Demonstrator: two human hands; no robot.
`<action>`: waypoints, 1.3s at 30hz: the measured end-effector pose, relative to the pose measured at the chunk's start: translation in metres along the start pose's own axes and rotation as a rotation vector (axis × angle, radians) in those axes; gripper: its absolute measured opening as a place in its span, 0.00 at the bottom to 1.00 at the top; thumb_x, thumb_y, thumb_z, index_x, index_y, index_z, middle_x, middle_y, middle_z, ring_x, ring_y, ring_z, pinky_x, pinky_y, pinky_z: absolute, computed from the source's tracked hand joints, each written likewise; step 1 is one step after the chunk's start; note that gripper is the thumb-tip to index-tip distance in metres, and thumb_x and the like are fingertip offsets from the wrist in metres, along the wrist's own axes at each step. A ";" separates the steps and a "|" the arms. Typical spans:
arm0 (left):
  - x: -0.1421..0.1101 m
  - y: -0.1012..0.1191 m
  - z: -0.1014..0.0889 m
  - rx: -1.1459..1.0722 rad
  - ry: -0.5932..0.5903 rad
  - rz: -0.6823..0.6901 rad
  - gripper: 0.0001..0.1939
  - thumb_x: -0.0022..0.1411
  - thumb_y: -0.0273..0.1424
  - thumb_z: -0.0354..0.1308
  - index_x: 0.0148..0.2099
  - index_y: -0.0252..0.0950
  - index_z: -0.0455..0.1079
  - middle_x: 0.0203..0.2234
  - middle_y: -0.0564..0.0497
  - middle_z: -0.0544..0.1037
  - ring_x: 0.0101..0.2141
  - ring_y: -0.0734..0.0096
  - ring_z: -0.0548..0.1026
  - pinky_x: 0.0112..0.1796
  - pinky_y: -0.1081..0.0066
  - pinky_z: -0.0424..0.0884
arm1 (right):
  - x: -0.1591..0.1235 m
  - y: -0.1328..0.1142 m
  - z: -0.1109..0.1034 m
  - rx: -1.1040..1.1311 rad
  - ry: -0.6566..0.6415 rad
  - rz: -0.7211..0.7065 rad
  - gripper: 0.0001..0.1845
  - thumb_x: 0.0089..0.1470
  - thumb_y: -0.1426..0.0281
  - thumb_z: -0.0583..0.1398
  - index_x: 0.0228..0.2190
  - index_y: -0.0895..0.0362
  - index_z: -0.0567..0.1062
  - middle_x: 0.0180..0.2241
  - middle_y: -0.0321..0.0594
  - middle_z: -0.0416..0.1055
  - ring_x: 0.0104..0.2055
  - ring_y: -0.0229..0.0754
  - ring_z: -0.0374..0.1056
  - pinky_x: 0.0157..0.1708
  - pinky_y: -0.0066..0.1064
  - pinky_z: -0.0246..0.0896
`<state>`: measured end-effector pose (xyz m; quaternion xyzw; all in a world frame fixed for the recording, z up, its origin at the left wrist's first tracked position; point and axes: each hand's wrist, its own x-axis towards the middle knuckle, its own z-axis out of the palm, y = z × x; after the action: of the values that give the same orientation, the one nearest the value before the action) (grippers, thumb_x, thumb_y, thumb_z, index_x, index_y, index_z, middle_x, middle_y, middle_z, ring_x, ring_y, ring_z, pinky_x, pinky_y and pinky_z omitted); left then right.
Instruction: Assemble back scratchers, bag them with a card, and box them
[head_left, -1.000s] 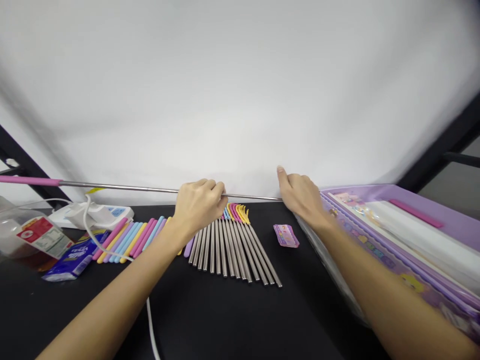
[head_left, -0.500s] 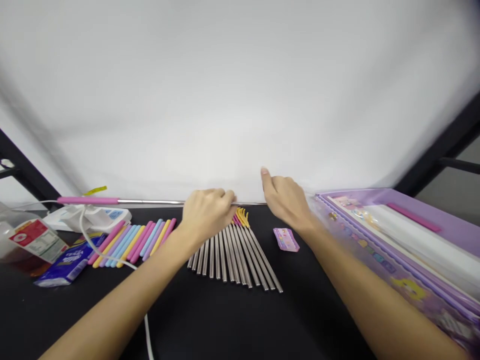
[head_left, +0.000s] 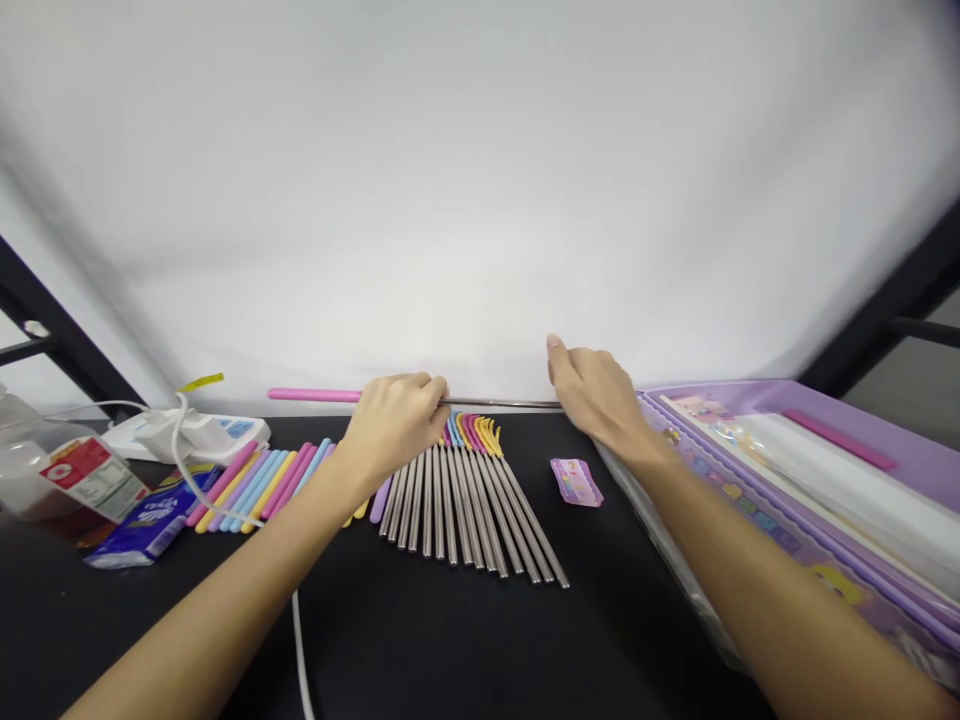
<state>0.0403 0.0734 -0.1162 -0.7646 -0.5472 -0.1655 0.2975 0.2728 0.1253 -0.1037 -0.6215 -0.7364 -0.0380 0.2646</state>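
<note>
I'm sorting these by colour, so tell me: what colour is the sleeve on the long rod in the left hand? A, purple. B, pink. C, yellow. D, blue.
B: the steel rod held in the left hand ends in a pink sleeve, which sticks out past that hand.

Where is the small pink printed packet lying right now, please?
In the head view, the pink printed packet lies on the black tabletop, just right of the row of steel rods, below the right hand and left of the purple tray.
</note>
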 end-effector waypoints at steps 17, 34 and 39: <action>0.000 0.008 0.013 -0.062 -0.129 -0.004 0.15 0.65 0.35 0.49 0.31 0.35 0.73 0.23 0.45 0.78 0.23 0.63 0.75 0.23 0.68 0.57 | -0.003 -0.009 0.008 -0.183 0.042 -0.019 0.35 0.66 0.61 0.40 0.28 0.62 0.80 0.30 0.58 0.78 0.33 0.54 0.74 0.31 0.38 0.55; 0.002 0.005 0.011 -0.402 -0.169 0.337 0.19 0.73 0.40 0.39 0.52 0.41 0.69 0.29 0.53 0.78 0.26 0.73 0.74 0.28 0.72 0.60 | -0.006 -0.012 0.013 0.215 -0.211 -0.351 0.29 0.64 0.54 0.45 0.17 0.56 0.63 0.18 0.36 0.64 0.22 0.37 0.58 0.26 0.31 0.43; 0.002 0.003 0.008 -0.343 -0.155 0.294 0.09 0.70 0.30 0.45 0.43 0.36 0.66 0.32 0.51 0.78 0.29 0.70 0.74 0.27 0.71 0.59 | -0.004 -0.005 0.013 0.209 -0.297 -0.381 0.30 0.63 0.52 0.47 0.16 0.56 0.63 0.17 0.35 0.63 0.21 0.36 0.55 0.25 0.31 0.41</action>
<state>0.0436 0.0788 -0.1218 -0.8857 -0.4153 -0.1516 0.1413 0.2638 0.1257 -0.1146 -0.4397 -0.8708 0.0808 0.2046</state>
